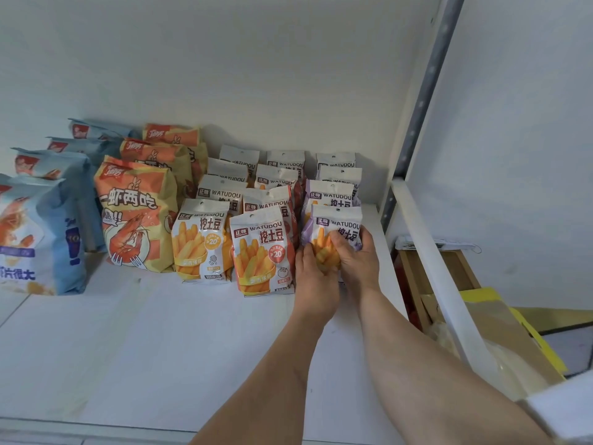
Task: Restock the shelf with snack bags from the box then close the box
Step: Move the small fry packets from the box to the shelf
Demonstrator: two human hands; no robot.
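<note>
A purple-and-white snack bag [335, 224] stands upright at the front of the shelf's [160, 348] rightmost row, the open cardboard box [500, 326] lower right.

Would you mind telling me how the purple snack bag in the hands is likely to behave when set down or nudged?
The purple snack bag looks puffy and crinkly under both hands, so it is probably light and yields when squeezed. Standing on a narrow base like its neighbours, it could tip if nudged. Its glossy film may be a little slippery.

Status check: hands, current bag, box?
Left hand and right hand both grip purple Watudou bag, front of right row. Box open, right of shelf. Nothing blocking.
</note>
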